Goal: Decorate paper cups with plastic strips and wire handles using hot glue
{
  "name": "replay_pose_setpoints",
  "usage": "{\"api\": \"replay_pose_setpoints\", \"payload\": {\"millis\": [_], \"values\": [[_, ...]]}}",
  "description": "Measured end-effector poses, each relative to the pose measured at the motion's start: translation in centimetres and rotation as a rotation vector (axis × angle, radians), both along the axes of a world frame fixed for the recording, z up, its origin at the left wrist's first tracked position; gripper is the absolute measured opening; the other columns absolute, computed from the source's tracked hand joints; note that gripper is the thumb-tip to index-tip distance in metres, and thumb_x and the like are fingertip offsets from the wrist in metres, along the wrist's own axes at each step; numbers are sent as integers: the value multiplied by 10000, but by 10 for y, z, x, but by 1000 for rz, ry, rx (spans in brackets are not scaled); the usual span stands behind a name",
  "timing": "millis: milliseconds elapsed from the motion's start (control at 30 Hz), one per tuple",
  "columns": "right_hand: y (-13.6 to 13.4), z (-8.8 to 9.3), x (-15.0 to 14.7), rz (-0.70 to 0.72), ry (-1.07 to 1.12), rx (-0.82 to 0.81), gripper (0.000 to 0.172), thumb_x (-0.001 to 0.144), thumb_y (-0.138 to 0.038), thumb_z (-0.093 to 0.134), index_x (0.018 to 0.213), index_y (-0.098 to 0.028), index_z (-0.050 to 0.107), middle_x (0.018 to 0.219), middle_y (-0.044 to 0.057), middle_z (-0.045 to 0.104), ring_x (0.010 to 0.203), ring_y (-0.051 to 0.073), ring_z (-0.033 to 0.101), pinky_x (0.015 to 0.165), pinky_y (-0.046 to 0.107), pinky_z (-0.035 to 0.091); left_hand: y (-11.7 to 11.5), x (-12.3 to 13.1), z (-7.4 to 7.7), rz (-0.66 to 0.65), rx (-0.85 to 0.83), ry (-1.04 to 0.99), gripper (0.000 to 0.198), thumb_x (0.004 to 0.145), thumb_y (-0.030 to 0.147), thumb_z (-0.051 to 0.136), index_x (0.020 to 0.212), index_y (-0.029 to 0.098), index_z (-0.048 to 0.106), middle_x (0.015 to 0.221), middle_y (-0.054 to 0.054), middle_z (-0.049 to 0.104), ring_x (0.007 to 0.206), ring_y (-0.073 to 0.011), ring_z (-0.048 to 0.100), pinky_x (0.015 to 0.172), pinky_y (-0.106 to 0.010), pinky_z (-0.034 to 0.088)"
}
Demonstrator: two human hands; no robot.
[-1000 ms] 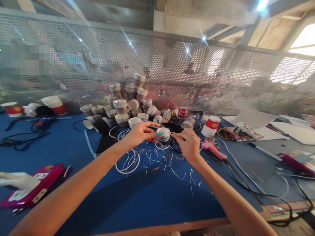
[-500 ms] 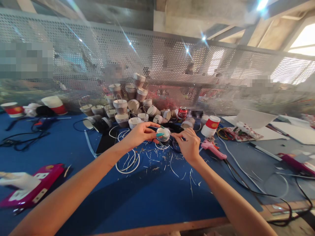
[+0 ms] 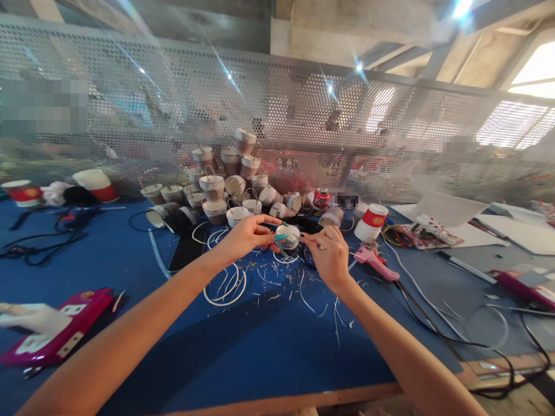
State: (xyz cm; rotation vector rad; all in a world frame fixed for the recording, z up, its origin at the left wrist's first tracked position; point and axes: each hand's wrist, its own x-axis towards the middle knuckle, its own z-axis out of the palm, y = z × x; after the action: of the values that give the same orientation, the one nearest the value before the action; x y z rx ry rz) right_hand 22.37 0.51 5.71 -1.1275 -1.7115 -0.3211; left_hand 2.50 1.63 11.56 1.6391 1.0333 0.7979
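My left hand (image 3: 245, 234) pinches a small white cup-shaped basket (image 3: 288, 236) above the blue table (image 3: 260, 341), fingers closed round its rim. My right hand (image 3: 328, 249) is closed just right of the basket, fingertips touching its edge and pinching what looks like a thin white strip, too small to make out clearly. Behind my hands rises a pile of finished small baskets (image 3: 225, 185) with thin handles. White strip loops (image 3: 225, 286) and cut scraps lie on the table under my hands.
A pink glue gun (image 3: 376, 261) with a black cord lies right of my right hand. A red can (image 3: 321, 199) and a red-and-white cup (image 3: 371, 222) stand behind. A pink power strip (image 3: 60, 332) sits at the left. A perforated metal screen (image 3: 277, 115) backs the table.
My right hand has shifted slightly left and closer to the basket. The left hand and the basket have stayed almost still.
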Motion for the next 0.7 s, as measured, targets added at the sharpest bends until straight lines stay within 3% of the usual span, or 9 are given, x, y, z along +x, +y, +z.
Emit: {"api": "replay_pose_setpoints", "payload": {"millis": [100,167,333,700], "values": [[-2,0,-1,22,32,-39,133,794,-249,612,696,-231,699,776,21,644,706,146,539,612,271,424,0,1,-1,-12,-8,4,439,709,315,676,1083,144,522,695,-28,686,690,-172,665,647,-280,465],[-2,0,-1,31,45,-46,123,786,-230,619,691,-227,697,756,14,664,697,142,560,608,267,425,0,2,-1,-13,-11,15,427,720,299,668,1088,143,520,691,-33,688,694,-168,663,634,-269,456],[-2,-1,-2,-24,33,-43,147,765,-252,648,634,-192,679,626,10,636,635,137,555,573,258,396,0,3,-2,-14,-15,33,436,720,290,666,1102,144,515,702,-34,690,699,-164,663,630,-258,444],[0,-3,-3,-102,7,-18,311,767,-317,642,504,-189,536,542,-9,522,573,126,480,532,249,336,0,4,-6,-13,-19,23,424,721,289,665,1093,148,518,708,-29,691,710,-163,669,660,-256,449]]}}
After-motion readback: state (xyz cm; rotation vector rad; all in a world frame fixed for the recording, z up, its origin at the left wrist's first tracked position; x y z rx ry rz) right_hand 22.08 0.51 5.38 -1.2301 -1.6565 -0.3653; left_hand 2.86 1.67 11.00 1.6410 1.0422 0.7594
